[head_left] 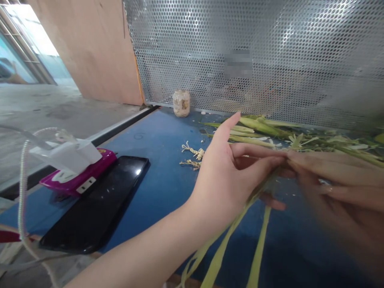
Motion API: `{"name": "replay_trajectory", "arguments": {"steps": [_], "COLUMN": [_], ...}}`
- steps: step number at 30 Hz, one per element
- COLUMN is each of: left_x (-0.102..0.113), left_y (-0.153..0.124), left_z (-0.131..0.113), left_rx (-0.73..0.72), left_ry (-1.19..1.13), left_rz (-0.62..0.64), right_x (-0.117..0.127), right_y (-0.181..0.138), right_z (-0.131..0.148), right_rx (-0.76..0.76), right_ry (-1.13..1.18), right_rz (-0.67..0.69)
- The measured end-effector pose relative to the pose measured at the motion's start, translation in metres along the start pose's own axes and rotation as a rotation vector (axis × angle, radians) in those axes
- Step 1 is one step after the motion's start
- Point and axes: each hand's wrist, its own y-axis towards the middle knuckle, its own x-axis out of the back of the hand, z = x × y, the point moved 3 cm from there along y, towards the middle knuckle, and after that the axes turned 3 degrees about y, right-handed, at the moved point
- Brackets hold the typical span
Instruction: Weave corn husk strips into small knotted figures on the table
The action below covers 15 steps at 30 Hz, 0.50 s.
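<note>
My left hand is closed in a pinch on long, pale green strips of husk, which trail down past the wrist and over the table's near edge. Thumb and forefinger press together while another finger sticks up. Meeting it at the fingertips is my right hand, smeared by motion, its fingers pinched at the same end of the strips. What exactly sits between the fingertips is hidden. Beyond the left wrist lie two small braided husk pieces with frayed ends.
Green husks and leaves lie along the perforated metal panel at the back. A small jar stands by it. At left are a black phone and a magenta power strip with white plugs and cables on the blue table.
</note>
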Motion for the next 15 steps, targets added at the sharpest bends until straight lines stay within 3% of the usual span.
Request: {"name": "replay_trajectory", "arguments": {"steps": [11, 15], "left_x": [0.005, 0.007], "left_y": [0.001, 0.003], "left_z": [0.002, 0.002], "left_rx": [-0.05, -0.016], "left_ry": [0.118, 0.1], "left_rz": [-0.069, -0.107], "right_x": [0.0, -0.014], "right_y": [0.009, -0.007], "right_z": [0.003, -0.014], "right_rx": [0.038, -0.148], "right_ry": [0.026, 0.166], "right_rz": [-0.033, -0.036]}}
